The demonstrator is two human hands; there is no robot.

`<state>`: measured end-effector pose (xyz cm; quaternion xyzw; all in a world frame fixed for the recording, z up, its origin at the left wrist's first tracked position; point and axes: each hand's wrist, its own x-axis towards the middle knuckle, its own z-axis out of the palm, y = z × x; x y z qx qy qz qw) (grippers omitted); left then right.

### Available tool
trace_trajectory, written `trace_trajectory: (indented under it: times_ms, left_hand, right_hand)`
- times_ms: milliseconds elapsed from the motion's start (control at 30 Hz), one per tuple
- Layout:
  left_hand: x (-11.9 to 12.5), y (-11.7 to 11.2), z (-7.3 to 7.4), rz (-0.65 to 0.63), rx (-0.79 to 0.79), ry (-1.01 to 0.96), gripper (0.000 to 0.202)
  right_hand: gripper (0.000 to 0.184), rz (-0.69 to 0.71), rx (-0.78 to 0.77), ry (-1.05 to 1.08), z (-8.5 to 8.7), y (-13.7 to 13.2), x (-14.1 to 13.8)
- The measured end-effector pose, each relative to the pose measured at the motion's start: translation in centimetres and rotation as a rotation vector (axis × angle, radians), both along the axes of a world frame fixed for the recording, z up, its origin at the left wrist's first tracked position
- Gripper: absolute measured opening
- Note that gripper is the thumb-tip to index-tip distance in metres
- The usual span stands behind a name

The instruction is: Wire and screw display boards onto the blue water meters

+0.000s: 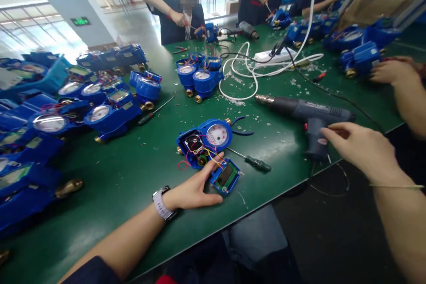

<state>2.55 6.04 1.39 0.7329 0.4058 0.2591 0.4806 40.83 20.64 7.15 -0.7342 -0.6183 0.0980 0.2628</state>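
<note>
An opened blue water meter (209, 140) lies on the green table (140, 173), its dial up, coloured wires and a small circuit board with a display (226, 176) hanging out in front. My left hand (196, 188), a watch on its wrist, rests flat and open beside the board, fingertips touching the wires. My right hand (361, 151) is at the handle of a grey heat gun (306, 113) lying on the table's edge, fingers curled towards the grip but not clearly around it. A green-handled screwdriver (254, 163) lies right of the meter.
Several blue meters are piled at the left (100, 111) and a small cluster stands at centre back (199, 75). White cable and a power strip (276, 55) lie beyond the heat gun. Other people work at the far side; another person's hand (392, 71) rests at right.
</note>
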Motion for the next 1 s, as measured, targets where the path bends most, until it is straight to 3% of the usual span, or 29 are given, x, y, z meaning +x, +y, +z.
trace_trajectory:
  times_ms: [67, 133, 167, 233, 400, 633, 800, 1000]
  left_hand:
    - [0.1, 0.5, 0.1, -0.034, -0.06, -0.041, 0.103]
    - [0.2, 1.0, 0.2, -0.064, -0.114, -0.075, 0.104]
    - [0.3, 1.3, 0.2, -0.076, -0.131, -0.087, 0.104]
    - [0.5, 1.6, 0.1, -0.083, -0.143, -0.103, 0.102]
    - [0.6, 1.3, -0.6, -0.047, -0.198, -0.213, 0.093]
    - [0.9, 1.1, -1.1, -0.043, -0.218, -0.351, 0.084]
    - [1.0, 1.0, -1.0, -0.014, -0.25, -0.345, 0.082]
    - [0.9, 0.9, -1.1, 0.01, -0.279, -0.391, 0.083]
  right_hand:
    - [0.022, 0.282, 0.121, -0.114, -0.4, -2.5, -2.3]
    - [0.034, 0.684, 0.119, -0.082, -1.5, -4.9, -5.3]
    - [0.039, 0.821, 0.12, -0.112, -2.2, -5.8, -6.8]
    - [0.044, 0.947, 0.11, -0.197, -3.8, -7.0, -9.3]
    - [0.031, 0.901, 0.045, -0.251, -6.5, -7.4, -11.5]
    - [0.02, 0.576, 0.166, 0.21, -7.4, -8.6, -11.0]
    - [0.021, 0.482, 0.323, 0.273, -8.3, -9.4, -11.5]
    - [0.012, 0.452, 0.346, 0.29, -8.5, -9.5, -11.4]
